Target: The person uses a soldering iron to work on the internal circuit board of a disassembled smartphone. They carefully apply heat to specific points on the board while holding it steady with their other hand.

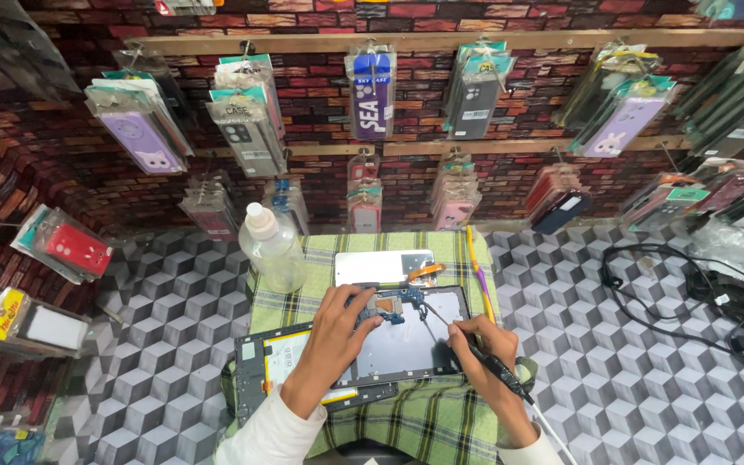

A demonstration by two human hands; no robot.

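Note:
An opened tablet point(389, 349) lies on a green checked cloth point(415, 413), its dark inner plate and a blue circuit board point(393, 306) showing. My left hand point(337, 331) rests on the tablet, fingers pressing on the circuit board area. My right hand point(480, 344) grips a thin black tool point(501, 375) like a pen, its fine tip touching the board near the middle. A cord runs back from the tool toward me. A white phone back cover point(381, 265) lies just beyond the tablet, with a small orange tool point(424, 274) at its right end.
A clear plastic bottle point(270, 250) with a white cap stands at the cloth's far left corner. A pencil-like stick point(478, 271) lies along the right edge. Black cables point(691, 293) coil at right on the cube-patterned surface. Many packaged phone cases point(372, 90) hang on the brick-patterned wall.

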